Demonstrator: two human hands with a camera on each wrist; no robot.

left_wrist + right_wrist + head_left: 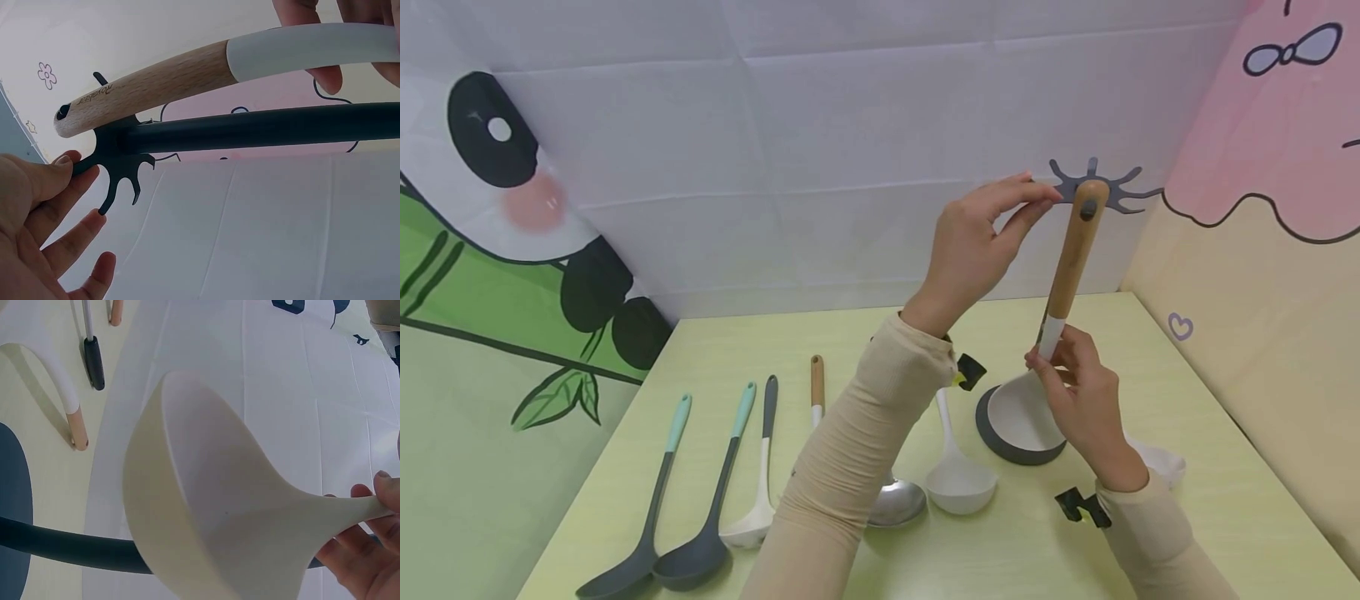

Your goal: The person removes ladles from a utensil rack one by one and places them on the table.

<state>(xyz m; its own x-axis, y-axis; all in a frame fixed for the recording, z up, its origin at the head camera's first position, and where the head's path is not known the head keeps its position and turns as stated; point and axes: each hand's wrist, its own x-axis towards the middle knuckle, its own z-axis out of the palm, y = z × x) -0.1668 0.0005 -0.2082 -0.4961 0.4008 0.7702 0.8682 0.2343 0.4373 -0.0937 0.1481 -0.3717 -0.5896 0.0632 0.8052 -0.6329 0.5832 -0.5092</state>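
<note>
A dark utensil stand has a ring of curved hooks [119,181] on top of its pole [269,130] and a round base [1026,457] on the table. With thumb and fingertips, my left hand [973,237] pinches one hook at the left. My right hand [1088,404] grips a white ladle by its neck, bowl [206,487] down, over the base in the head view. The ladle's wooden handle [1075,250] points up along the pole, its holed end overlapping the hook ring in the head and left wrist views.
Left on the table [1210,517] lie a mint-handled dark turner [643,542], a mint-handled dark ladle [696,557] and a grey-handled white ladle [752,525]. A wooden handle [817,383], a steel bowl [898,504] and another white ladle [962,487] lie mid-table, partly behind my left arm.
</note>
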